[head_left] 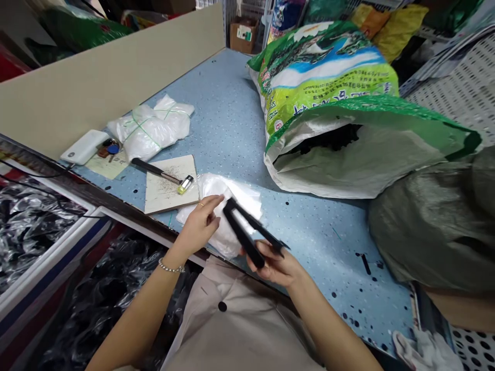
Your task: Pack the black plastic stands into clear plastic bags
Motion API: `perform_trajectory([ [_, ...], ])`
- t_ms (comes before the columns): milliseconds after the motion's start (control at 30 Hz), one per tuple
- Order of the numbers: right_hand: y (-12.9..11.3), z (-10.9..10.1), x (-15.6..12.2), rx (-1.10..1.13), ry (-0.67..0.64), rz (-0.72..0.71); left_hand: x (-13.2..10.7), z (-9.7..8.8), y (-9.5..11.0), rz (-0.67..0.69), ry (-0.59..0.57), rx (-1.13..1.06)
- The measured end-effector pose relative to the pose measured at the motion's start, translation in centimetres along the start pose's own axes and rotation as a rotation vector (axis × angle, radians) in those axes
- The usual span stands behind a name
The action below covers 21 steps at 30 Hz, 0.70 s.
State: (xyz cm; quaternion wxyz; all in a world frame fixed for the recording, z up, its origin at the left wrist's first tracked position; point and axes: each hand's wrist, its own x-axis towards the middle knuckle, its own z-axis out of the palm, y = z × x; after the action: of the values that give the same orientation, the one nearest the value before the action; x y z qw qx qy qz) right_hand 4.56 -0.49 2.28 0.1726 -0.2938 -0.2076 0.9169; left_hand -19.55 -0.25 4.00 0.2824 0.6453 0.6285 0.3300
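So the main thing here is a pair of black bars: long, thin, flat-sided and matte, look like hard plastic. They're joined or pressed together at the near end and spread into a narrow V at the far end. They're up off the table, just right of and nearer than the square board, over the crinkly pile of clear plastic bags lying right beside the board.

The right hand is clamped round the near end of the bars, fingers wrapped tight. The left hand, ring and beaded bracelet on it, has its fingers bunched together on the bag pile by the bars' far tip. Honestly can't tell if it's pinching a bag or just touching.

The board is pale, flat and scuffed with dark marks. Lying across it is a small hammer, black handle, shiny head with a yellowish tip. Behind the board there's a soft white bundle of bags tied with green string. Well off to the board's right sits a big glossy green woven sack, mouth gaping. Everything's on a blue speckled table.
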Motion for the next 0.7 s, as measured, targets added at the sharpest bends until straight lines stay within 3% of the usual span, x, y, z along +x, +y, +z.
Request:
perform_trajectory([
  [67, 0.8, -0.3, 0.2, 0.057, 0.03, 0.067, -0.3, -0.2, 0.0, 0.009, -0.02, 0.019],
  [133, 1.2, -0.2, 1.1, 0.017, 0.132, 0.02, -1.2, -0.2, 0.6, 0.066, -0.049, 0.068],
  [267, 1.0, 1.1, 2.7, -0.519, 0.421, -0.295, -3.5, 0.9, 3.2, 0.247, -0.282, 0.047],
  [333, 0.8, 2.0, 2.7, -0.791, 0.568, -0.445, -4.3, 1.5, 4.7, 0.269, -0.373, -0.01],
  [400, 1.0, 2.9, 2.3, -0.871, 0.58, -0.481, -4.7, 1.2, 5.9, 0.251, -0.392, -0.051],
  [500, 1.6, 4.0, 1.4, -0.639, 0.275, -0.379, -6.3, -1.7, 5.9, 0.169, -0.329, -0.023],
  [567, 1.8, 4.2, 0.8, -0.467, 0.094, -0.311, -8.5, -5.1, 4.0, 0.057, -0.248, 0.062],
  [633, 1.7, 3.9, 0.6, -0.407, 0.082, -0.284, -11.3, -8.6, 0.7, -0.091, -0.125, 0.153],
  [700, 1.4, 3.0, 0.5, -0.421, 0.181, -0.297, -13.8, -11.0, -3.0, -0.194, -0.033, 0.195],
])
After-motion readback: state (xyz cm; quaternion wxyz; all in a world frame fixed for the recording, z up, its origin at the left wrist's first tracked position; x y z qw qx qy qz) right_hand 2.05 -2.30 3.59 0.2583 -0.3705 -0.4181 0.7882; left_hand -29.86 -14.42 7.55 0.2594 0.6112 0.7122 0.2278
